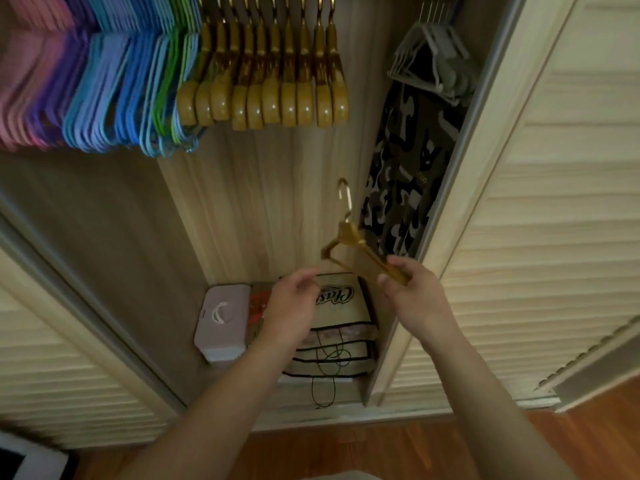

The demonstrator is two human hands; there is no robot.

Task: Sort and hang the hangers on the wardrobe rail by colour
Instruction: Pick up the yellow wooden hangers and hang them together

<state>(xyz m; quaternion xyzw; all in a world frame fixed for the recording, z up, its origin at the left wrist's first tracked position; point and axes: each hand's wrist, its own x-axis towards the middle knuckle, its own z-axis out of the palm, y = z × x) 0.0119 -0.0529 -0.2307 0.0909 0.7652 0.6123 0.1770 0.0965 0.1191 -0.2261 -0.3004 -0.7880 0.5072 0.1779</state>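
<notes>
Right hand (410, 292) pinches one end of a wooden hanger (360, 252), hook pointing up toward the rail's wooden row (263, 95); left hand (294, 303) loosely curled, holding nothing.

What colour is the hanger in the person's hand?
Golden-yellow, like the wooden ones on the rail. The right hand holds the hanger, seen in the head view.

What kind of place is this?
Probably a bedroom wardrobe: rows of coloured hangers and wooden hangers hang along the top, slatted doors stand at the sides, and bags sit on its floor.
</notes>
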